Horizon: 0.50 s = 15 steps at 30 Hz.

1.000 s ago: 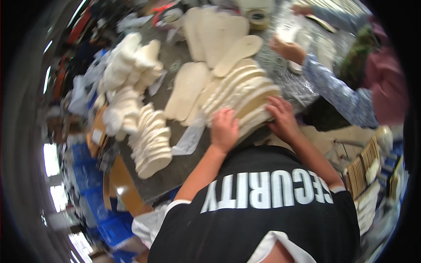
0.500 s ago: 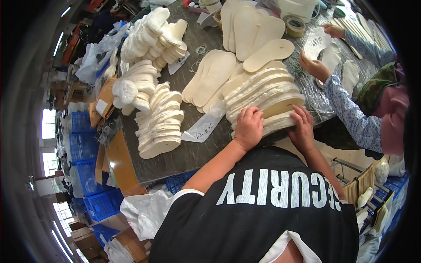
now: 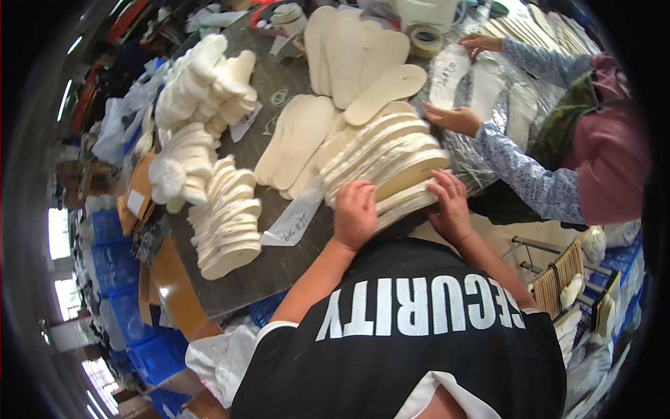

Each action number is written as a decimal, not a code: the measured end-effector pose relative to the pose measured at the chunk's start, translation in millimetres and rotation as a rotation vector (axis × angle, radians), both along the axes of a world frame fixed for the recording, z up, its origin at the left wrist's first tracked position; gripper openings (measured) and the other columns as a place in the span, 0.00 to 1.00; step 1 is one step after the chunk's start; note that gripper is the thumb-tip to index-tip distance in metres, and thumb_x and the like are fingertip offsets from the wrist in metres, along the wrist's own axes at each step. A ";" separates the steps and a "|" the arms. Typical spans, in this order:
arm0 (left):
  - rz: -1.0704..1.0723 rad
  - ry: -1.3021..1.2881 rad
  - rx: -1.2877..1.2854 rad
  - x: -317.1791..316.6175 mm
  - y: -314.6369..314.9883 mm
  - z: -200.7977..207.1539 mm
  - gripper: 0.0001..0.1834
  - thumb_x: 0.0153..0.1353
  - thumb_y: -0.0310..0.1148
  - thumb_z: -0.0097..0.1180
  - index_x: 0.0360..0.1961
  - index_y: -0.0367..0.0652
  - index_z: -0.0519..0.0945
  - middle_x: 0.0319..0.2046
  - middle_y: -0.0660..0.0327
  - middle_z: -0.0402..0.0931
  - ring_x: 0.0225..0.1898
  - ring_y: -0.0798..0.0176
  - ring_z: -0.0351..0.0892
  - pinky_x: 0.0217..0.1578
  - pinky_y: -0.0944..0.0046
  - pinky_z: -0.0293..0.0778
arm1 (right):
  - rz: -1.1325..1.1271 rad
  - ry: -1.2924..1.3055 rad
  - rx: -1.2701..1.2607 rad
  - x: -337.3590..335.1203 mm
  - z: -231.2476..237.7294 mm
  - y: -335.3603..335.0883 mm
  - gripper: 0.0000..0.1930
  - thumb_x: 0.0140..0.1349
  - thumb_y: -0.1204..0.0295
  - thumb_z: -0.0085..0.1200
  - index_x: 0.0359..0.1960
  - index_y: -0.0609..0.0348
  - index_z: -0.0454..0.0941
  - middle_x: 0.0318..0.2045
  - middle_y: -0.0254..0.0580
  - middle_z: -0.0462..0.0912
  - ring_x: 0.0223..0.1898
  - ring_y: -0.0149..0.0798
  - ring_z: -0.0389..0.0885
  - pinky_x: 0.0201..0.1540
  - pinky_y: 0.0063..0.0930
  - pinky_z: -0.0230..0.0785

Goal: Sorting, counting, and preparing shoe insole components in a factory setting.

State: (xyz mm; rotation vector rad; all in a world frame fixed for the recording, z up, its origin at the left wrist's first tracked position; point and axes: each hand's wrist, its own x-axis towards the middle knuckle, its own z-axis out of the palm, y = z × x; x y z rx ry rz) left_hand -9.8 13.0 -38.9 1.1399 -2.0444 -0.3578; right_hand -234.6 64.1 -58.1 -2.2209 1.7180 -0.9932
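A row of cream, fleece-edged insoles (image 3: 391, 153) leans in a fanned stack at the table's near edge. My left hand (image 3: 354, 215) has its fingers curled over the left end of the nearest insoles. At their right end, my right hand (image 3: 450, 206) grips with bent fingers, the thumb side partly hidden. Flat beige insoles (image 3: 296, 136) lie spread beyond the stack, and one single insole (image 3: 385, 94) rests across its far end. A strip of white paper with handwriting (image 3: 296, 220) lies left of my left hand.
More fleece insole stacks (image 3: 225, 227) stand on the table's left side. At right, a co-worker's hands (image 3: 453, 120) are over white insole-shaped pieces (image 3: 486, 85) on plastic film. A tape roll (image 3: 426, 42) and a white bucket (image 3: 429, 14) stand at the back. Blue crates (image 3: 157, 357) line the left.
The whole view has shifted, with the table now farther left. My hands stay on the near insoles. The co-worker's handwritten white piece, earlier held up, now lies down on the table.
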 end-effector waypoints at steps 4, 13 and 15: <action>0.060 0.014 0.011 19.9 -9.4 -1.3 0.05 0.51 0.23 0.54 0.31 0.38 0.76 0.34 0.53 0.74 0.39 0.50 0.73 0.42 0.57 0.68 | 0.014 -0.010 0.007 -0.8 -1.5 0.4 0.33 0.30 0.78 0.61 0.46 0.50 0.68 0.54 0.46 0.66 0.59 0.50 0.61 0.58 0.45 0.53; -0.267 -0.185 0.077 13.2 4.1 13.2 0.21 0.41 0.35 0.65 0.38 0.40 0.76 0.38 0.57 0.74 0.39 0.52 0.71 0.42 0.56 0.64 | 0.009 -0.004 0.050 2.6 2.6 -13.2 0.33 0.38 0.71 0.64 0.51 0.47 0.67 0.57 0.45 0.62 0.60 0.50 0.59 0.60 0.46 0.51; -0.260 -0.205 0.078 14.7 5.6 11.6 0.21 0.41 0.34 0.66 0.38 0.40 0.75 0.38 0.56 0.73 0.40 0.52 0.71 0.43 0.56 0.65 | -0.008 -0.019 0.054 -0.2 1.1 -13.0 0.33 0.38 0.71 0.65 0.51 0.47 0.67 0.57 0.45 0.62 0.60 0.49 0.59 0.60 0.45 0.51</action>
